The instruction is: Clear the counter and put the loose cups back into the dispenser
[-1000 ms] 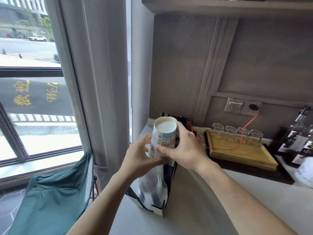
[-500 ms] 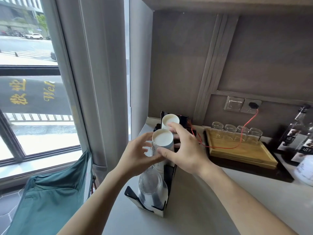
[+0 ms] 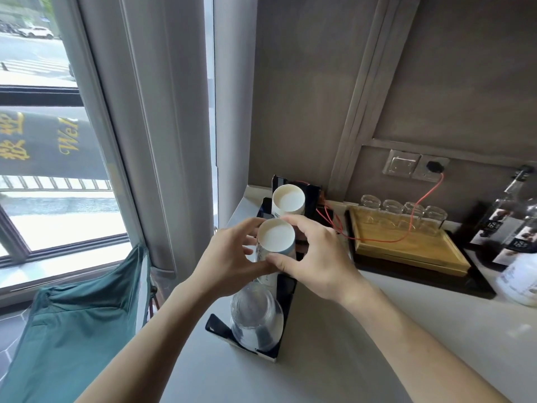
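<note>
while both hands close around one stack of upside-down paper cups (image 3: 274,242), this stack stands in the middle slot of the black cup dispenser (image 3: 286,289), which lies on the pale counter (image 3: 334,344) close to the window side. the left hand (image 3: 229,257) touches the stack from the window side with curled fingers, and the right hand (image 3: 316,257) pinches it from the other side, thumb in front and index finger over the far rim. behind this stack, at the far end of the dispenser, a second stack of paper cups (image 3: 288,199) stands upside down too. at the near end of the dispenser a stack of clear plastic cups (image 3: 255,315) sits, just below the hands. beside the dispenser, away from the window, a wooden tray (image 3: 406,251) carries four small glasses (image 3: 402,210) in a row along its far edge, and a red cable (image 3: 418,205) runs over them up to the wall socket (image 3: 430,170). beyond the tray dark bottles (image 3: 505,216) stand. below the counter, at the window, a green folding chair (image 3: 72,330) is seen.
</note>
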